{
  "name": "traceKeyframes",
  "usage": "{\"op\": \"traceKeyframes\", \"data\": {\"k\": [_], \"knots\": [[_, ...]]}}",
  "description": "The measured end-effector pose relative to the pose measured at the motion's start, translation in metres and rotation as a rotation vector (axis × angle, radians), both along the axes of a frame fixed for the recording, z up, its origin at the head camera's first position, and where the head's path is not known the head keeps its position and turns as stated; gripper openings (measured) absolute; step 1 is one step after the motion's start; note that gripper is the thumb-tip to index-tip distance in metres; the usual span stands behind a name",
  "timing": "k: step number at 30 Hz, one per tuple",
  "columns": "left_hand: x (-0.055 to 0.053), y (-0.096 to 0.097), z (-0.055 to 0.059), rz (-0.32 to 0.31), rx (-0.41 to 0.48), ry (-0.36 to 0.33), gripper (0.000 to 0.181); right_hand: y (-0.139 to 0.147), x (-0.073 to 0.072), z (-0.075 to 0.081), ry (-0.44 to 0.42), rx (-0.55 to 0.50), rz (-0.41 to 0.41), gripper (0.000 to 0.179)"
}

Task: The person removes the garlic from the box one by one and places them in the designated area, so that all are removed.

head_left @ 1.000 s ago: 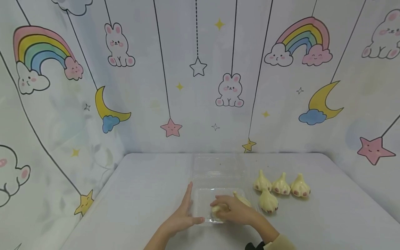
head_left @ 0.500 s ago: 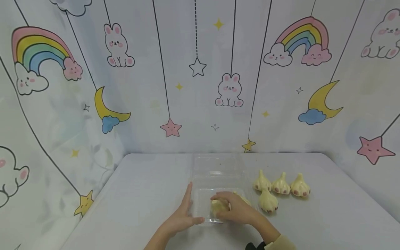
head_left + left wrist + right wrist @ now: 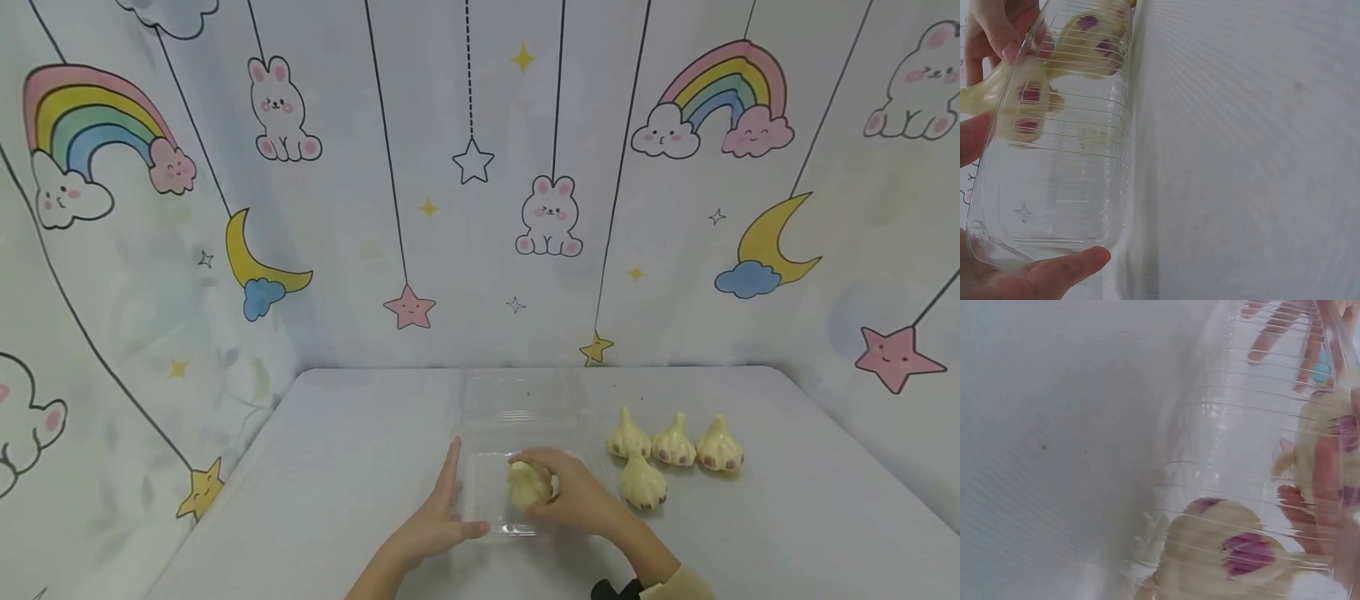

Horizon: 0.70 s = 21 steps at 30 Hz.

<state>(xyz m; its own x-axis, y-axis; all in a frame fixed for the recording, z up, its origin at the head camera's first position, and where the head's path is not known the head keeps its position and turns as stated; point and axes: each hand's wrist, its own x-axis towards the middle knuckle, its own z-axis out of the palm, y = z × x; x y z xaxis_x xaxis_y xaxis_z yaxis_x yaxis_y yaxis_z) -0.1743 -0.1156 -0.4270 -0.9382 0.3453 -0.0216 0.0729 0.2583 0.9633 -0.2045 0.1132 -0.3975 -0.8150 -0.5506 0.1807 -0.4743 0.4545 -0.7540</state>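
Note:
My right hand (image 3: 576,497) grips a pale garlic bulb (image 3: 528,485) within the near half of a clear plastic clamshell box (image 3: 483,483). In the left wrist view this held garlic bulb (image 3: 1027,106), with purple patches on its base, tilts over the box's rim. A second garlic bulb (image 3: 1222,550) sits in the box in the right wrist view; in the head view the right hand hides it. My left hand (image 3: 432,523) spreads its straight fingers along the left side of the box, thumb at the near corner.
The box's lid (image 3: 517,396) lies folded back behind it. Several garlic bulbs stand to the right: a front bulb (image 3: 642,483) and a back row with a rightmost bulb (image 3: 720,446). A patterned curtain (image 3: 480,250) hangs behind the white table (image 3: 337,467).
My right hand has risen a little, turning the gripped garlic bulb and raising it. The other bulb in the box has gone out of sight behind this hand. My left hand stays put.

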Motion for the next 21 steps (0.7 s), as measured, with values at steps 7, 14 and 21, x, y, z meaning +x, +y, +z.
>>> {"op": "traceKeyframes", "data": {"k": [7,14,21], "knots": [[0.000,0.000,0.001,0.003,-0.006,-0.006,0.115,0.003,0.001,0.004,0.001,-0.057,-0.016,0.062],[0.001,0.002,0.000,0.013,0.004,0.009,0.116,0.006,0.004,0.011,0.024,-0.097,-0.050,0.062],[-0.001,0.001,0.000,0.016,-0.005,-0.004,0.117,0.013,0.008,0.017,-0.063,-0.163,-0.100,0.065]]}}
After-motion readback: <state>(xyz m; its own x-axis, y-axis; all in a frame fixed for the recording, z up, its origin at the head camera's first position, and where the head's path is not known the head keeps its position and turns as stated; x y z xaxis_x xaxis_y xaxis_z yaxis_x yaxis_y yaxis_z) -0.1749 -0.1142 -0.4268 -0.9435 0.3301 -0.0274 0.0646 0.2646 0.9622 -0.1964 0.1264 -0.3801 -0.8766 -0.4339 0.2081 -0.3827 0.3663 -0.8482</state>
